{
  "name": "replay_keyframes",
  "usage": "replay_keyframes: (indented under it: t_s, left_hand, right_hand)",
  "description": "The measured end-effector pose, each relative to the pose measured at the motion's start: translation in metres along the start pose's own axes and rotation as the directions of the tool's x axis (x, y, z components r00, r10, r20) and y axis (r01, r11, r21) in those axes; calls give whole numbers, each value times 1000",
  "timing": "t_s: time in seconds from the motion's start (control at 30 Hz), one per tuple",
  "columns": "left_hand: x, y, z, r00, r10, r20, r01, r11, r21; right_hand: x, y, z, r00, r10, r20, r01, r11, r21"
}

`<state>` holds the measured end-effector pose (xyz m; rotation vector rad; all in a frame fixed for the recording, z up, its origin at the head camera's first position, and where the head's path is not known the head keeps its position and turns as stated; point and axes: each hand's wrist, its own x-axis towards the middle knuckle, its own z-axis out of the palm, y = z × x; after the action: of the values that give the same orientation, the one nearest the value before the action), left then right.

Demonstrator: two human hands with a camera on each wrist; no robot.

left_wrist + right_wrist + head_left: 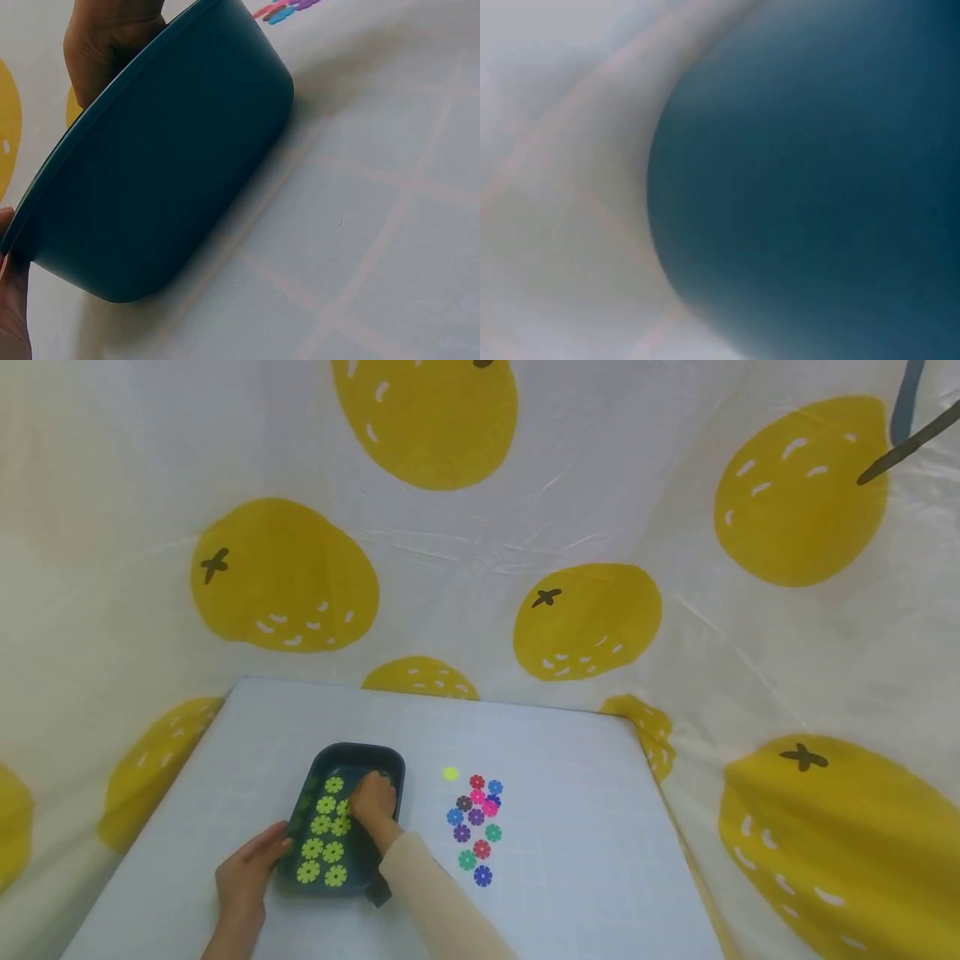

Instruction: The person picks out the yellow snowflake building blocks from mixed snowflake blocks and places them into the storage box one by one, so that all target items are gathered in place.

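Note:
A dark teal plastic basin [352,883] stands on the table, with yellow-green notched discs [333,852] laid in two columns on its floor. My left hand [246,870] grips the basin's left rim; the left wrist view shows the thumb against the outer wall [165,157] and a finger over the edge. Inside the basin is my right hand [373,797], bent down beside the upper discs. Its fingertips are hidden, so whether it pinches a disc cannot be seen. Only the basin's blurred outer side [802,187] fills the right wrist view.
Right of the basin lie several loose notched discs [476,817] in red, pink, blue, purple, green and dark grey. One yellow-green disc [450,773] lies at their far end. A curtain printed with yellow fruit [285,577] hangs behind and beside the white table [585,827].

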<state>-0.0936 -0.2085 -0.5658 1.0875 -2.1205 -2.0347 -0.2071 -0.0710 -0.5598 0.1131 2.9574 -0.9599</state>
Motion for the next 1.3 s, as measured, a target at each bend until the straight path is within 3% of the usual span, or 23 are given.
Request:
replay_keyframes:
  t_s: [0.17,0.37,0.5,0.57,0.63,0.77,0.87,0.97,1.07,1.17,1.3]
  left_hand:
    - [3,-1,-1,1000,5,-13,-5,1000,18]
    - [5,-1,-4,1000,-18,-22,18,1000,12]
    - [7,-2,-6,999,-30,-23,30,1000,0]
    - [8,-2,-6,999,-28,-16,28,1000,-1]
    - [9,-3,-5,999,-31,-10,31,1000,-2]
    - [10,-5,-3,999,-47,11,47,999,-6]
    - [10,-6,-2,998,-55,29,55,998,-3]
    - [9,-5,-3,999,-46,27,46,999,9]
    - [8,-4,-5,998,-51,26,50,998,35]
    - [8,-4,-6,998,-51,36,49,998,46]
    - [9,-5,-4,998,-45,50,43,998,44]
  right_hand:
    - [-3,-2,-6,998,-66,-23,66,998,-21]
    - [7,-4,-30,985,-144,-90,159,971,176]
    - [31,9,-62,982,-76,-175,121,956,266]
    - [46,27,-75,973,-31,-228,85,970,228]
    - [61,52,-85,970,2,-243,29,992,124]
    - [69,105,-91,991,-15,-131,3,996,-90]
    - [62,128,-88,997,-77,-22,72,982,-172]
    - [57,136,-81,990,-140,0,136,967,-217]
    - [56,137,-71,982,-184,-50,165,951,-260]
    - [57,137,-65,975,-172,-138,125,946,-299]
    - [58,137,-64,975,-75,-208,29,975,-220]
